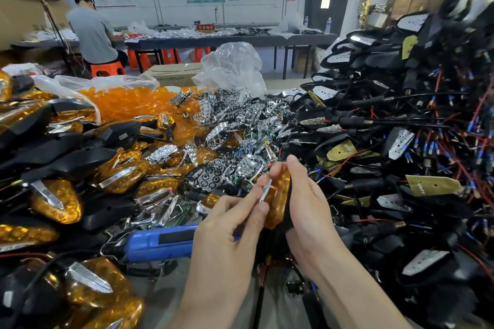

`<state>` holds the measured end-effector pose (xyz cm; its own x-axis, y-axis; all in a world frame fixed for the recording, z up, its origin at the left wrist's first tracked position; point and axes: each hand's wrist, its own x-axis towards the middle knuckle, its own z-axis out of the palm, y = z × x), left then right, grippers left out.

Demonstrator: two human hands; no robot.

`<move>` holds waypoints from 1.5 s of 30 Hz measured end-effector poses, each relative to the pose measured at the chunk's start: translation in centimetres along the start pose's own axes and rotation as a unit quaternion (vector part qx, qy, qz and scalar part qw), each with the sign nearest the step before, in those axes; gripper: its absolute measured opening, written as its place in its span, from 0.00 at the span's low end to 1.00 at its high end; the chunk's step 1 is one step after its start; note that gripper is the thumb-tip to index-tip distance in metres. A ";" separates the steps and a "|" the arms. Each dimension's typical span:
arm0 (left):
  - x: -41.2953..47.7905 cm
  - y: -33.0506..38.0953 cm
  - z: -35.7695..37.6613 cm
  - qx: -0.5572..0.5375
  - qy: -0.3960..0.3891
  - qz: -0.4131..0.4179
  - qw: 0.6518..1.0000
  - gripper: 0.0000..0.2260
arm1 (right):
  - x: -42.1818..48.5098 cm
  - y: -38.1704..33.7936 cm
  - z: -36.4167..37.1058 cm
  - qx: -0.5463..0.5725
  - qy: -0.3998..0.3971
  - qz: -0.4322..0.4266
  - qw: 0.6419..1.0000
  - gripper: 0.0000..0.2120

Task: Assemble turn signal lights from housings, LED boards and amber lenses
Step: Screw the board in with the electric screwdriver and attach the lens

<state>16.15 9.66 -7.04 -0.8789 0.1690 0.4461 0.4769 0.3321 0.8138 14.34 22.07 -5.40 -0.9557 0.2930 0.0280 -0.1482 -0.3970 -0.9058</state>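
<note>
Hands work one light — right hand (307, 203) cups amber lens (279, 195), left hand (227, 224) pinches chrome strip (265, 191).

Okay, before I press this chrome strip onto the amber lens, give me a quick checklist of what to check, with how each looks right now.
1. Left hand pinches the chrome strip: ok.
2. Right hand holds the amber lens firmly: ok.
3. Strip touching the lens face: ok.
4. Strip lined up in its slot: cannot tell, fingers cover it.
5. Black housing seated behind the lens: cannot tell, mostly hidden.
6. Blue tool within reach beside the left hand: ok.
</note>
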 end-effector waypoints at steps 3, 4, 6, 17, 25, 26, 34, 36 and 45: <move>0.0 -0.2 0.2 0.020 -0.002 0.016 1.000 0.18 | 0.1 0.1 0.1 -0.002 -0.002 0.014 1.000 0.22; -0.1 -0.2 0.2 0.026 -0.002 0.021 0.999 0.17 | 0.2 0.2 0.1 -0.002 -0.002 0.017 1.000 0.22; -0.2 -0.2 0.2 0.036 -0.003 0.034 0.999 0.16 | 0.3 0.1 0.0 -0.001 0.000 0.020 1.000 0.22; -0.6 0.7 0.4 0.101 -0.014 0.055 0.993 0.12 | 0.8 -0.8 0.2 0.170 0.064 0.107 0.977 0.24; -0.7 1.5 1.4 0.262 -0.053 0.057 0.962 0.30 | 1.0 -0.4 0.2 0.193 0.087 0.114 0.971 0.27; -0.6 1.6 1.2 0.278 -0.048 0.059 0.958 0.29 | 1.0 -0.3 0.2 0.191 0.089 0.106 0.972 0.26; -0.4 1.2 1.1 0.360 -0.010 0.122 0.925 0.22 | 0.8 -0.1 -0.3 0.194 0.078 0.098 0.973 0.26; -0.5 1.1 1.1 0.344 -0.013 0.121 0.931 0.22 | 0.7 0.0 -0.3 0.187 0.078 0.100 0.974 0.23; -0.2 0.9 1.0 0.257 -0.022 0.059 0.964 0.21 | 0.5 -0.2 -0.4 0.196 0.025 0.082 0.977 0.22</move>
<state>16.78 10.87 -6.75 -0.8237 0.2693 0.4990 0.5155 0.7222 0.4611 14.05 22.68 -5.35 -0.9626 0.2362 -0.1327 -0.0905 -0.7420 -0.6642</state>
